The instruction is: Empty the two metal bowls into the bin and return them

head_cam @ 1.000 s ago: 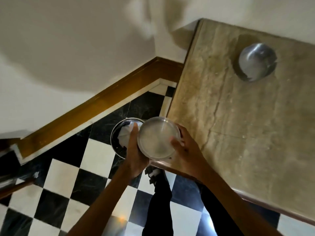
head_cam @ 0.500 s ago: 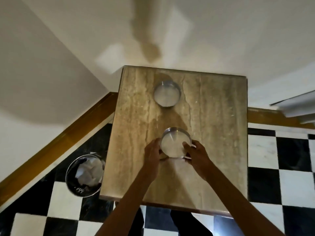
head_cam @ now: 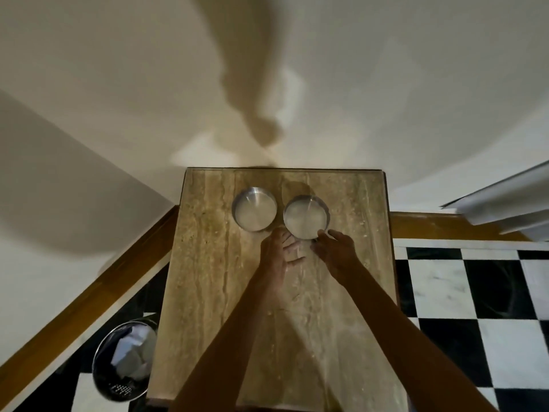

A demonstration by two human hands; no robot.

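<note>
Two round metal bowls stand side by side at the far end of the marble table (head_cam: 208, 292). The left bowl (head_cam: 254, 212) and the right bowl (head_cam: 306, 216) both look empty inside. My left hand (head_cam: 280, 255) hovers just short of the right bowl with fingers spread, holding nothing. My right hand (head_cam: 337, 250) touches the near right rim of the right bowl with its fingertips. The metal mesh bin (head_cam: 124, 361) stands on the floor at the table's near left corner, with crumpled white paper inside.
The table's far edge meets a cream wall. A brown wooden skirting (head_cam: 89, 295) runs along the wall on the left. Black and white checkered floor tiles (head_cam: 475, 307) lie to the right. A pale slanted object (head_cam: 505, 209) juts in at the right edge.
Both hands carried the second bowl from over the bin to the table and set it next to the first one. My left hand has come off it and opened.
</note>
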